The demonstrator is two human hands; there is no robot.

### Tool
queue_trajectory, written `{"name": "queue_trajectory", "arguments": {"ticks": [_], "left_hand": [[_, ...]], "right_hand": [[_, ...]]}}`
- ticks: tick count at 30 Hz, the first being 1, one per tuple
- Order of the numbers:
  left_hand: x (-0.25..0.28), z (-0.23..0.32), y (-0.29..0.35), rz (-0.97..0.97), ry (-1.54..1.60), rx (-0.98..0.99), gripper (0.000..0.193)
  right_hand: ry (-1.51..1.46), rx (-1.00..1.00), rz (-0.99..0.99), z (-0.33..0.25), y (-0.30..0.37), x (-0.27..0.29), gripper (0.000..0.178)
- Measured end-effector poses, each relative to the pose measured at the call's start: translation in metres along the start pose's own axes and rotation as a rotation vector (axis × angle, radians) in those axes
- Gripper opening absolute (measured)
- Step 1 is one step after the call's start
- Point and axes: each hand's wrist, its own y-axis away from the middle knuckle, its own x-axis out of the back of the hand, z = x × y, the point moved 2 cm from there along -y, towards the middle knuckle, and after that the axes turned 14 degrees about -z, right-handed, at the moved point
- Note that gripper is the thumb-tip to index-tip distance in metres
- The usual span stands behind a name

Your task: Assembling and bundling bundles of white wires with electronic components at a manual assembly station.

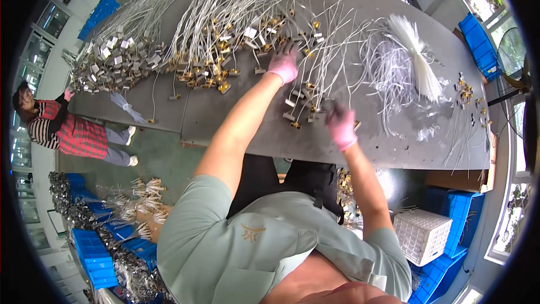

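Observation:
Both my hands wear pink gloves with dark fingertips. My left hand (pixel 284 63) reaches far out over the grey table (pixel 236 118), fingers spread and touching the thin white wires (pixel 247 5) with brass and metal end pieces. Nearer me, my right hand (pixel 339 123) is curled around a small bunch of wire ends (pixel 306 114) with metal tags, close to the table's near edge. Whether the left fingers pinch a wire is hidden.
A heap of metal-tagged wires (pixel 115 59) lies at the table's left, a bundle of white plastic ties (pixel 416 56) at the right. A person in a red checked top (pixel 73 132) sits to the left. Blue crates (pixel 93 253) and a white basket (pixel 422 235) stand on the floor.

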Motion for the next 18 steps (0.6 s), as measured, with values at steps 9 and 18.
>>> {"name": "queue_trajectory", "arguments": {"ticks": [9,18], "left_hand": [[0.024,0.002,0.045,-0.031,-0.081,-0.122,0.022],[0.098,-0.006,0.265,0.28,0.203,-0.331,0.033]], "right_hand": [[-0.114,0.038,-0.292,-0.014,0.058,-0.05,0.012],[-1.261,-0.31,-0.41,-0.043,-0.011,-0.1,0.032]]}}
